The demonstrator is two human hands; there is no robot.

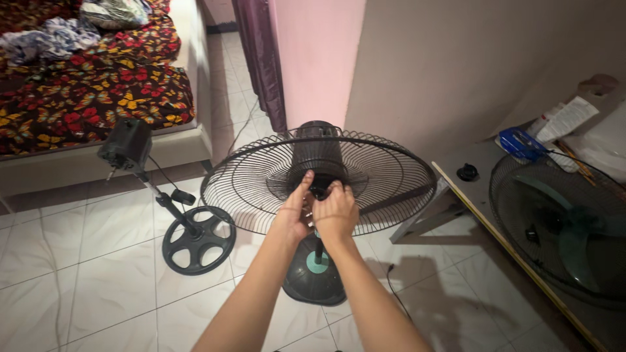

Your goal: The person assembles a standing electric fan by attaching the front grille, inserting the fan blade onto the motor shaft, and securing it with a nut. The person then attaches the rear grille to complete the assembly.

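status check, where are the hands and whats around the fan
Left hand and right hand both at the hub of the rear fan guard. Blade not fitted. Second fan stand to the left.

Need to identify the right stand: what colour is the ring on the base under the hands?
Teal ring on a dark grey base, head view.

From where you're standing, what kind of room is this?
Most likely a bedroom in a home: a bed with a butterfly-print cover, a purple curtain at a doorway, white floor tiles. Both hands, left and right, work at a fan's rear grille.
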